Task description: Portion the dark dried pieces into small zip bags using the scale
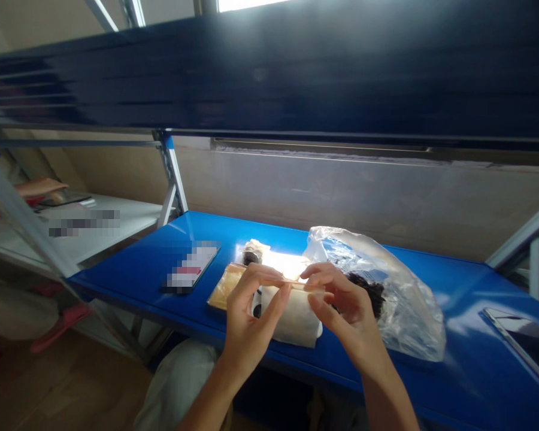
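Observation:
Both hands meet in front of me above a bright white cloth-like pad (291,320). My left hand (250,308) pinches the left part of a thin, pinkish-tan strip (294,284) between thumb and fingers. At the strip's other end, the fingertips of my right hand (344,299) are closed on it. What the strip is made of cannot be made out. A dark, bristly bundle (369,292) sits just behind my right hand, by a clear plastic bag (411,314). Left of the pad lie a yellowish packet (226,284) and a small dark round item (252,254).
A phone with a lit screen (195,266) lies on the blue table (139,269); a dark-screened device (525,341) lies at its right. A dark blue shelf (269,84) spans overhead. At left, a co-worker's hand (42,187) is over a white table (137,212).

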A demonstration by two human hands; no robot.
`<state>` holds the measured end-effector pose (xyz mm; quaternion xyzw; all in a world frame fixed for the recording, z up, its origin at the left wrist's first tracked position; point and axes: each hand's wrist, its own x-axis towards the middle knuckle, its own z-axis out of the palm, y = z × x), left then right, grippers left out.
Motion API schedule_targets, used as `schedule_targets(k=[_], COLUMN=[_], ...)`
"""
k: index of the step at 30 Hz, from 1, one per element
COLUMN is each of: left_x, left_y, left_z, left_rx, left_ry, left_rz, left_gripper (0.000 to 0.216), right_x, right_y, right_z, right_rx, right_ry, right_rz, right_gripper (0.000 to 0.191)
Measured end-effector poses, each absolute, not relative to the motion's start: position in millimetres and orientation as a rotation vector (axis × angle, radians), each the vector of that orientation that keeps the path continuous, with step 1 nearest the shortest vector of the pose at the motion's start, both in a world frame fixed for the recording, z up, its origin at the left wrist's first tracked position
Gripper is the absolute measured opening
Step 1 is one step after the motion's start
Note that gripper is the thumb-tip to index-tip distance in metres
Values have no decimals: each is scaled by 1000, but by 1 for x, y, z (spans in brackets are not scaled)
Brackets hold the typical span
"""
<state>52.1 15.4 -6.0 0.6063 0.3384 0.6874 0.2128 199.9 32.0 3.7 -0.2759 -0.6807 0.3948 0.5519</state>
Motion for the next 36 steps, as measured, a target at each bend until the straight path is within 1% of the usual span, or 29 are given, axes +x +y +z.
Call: schedule_targets(k=[5, 11, 16, 19, 25, 36], left_x=[53, 53, 53, 53, 52, 50], left_y=[15, 14, 15, 15, 13, 13], left_z=[-4, -3, -4, -4, -2, 0], left_rx=[1731, 1747, 1750, 1723, 1718, 1771], left_ry=[943, 936, 930, 911, 852, 927], left_rz=[1913, 1906, 1886, 1858, 1826, 1775], left_gripper=[7, 7, 2, 4, 3, 14], right_x=[197, 198, 197, 197, 194, 191], right_y=[33, 33, 34, 34, 32, 35], right_z=[4, 5, 3, 3, 6, 3], right_rx=[-667, -660, -656, -624, -606, -645], right_ry=[-1616, -1598, -1562, -1565, -1580, -1574], right_rz=[896, 924, 940, 974, 971, 1048], right_gripper=[6, 8, 9, 10, 17, 27])
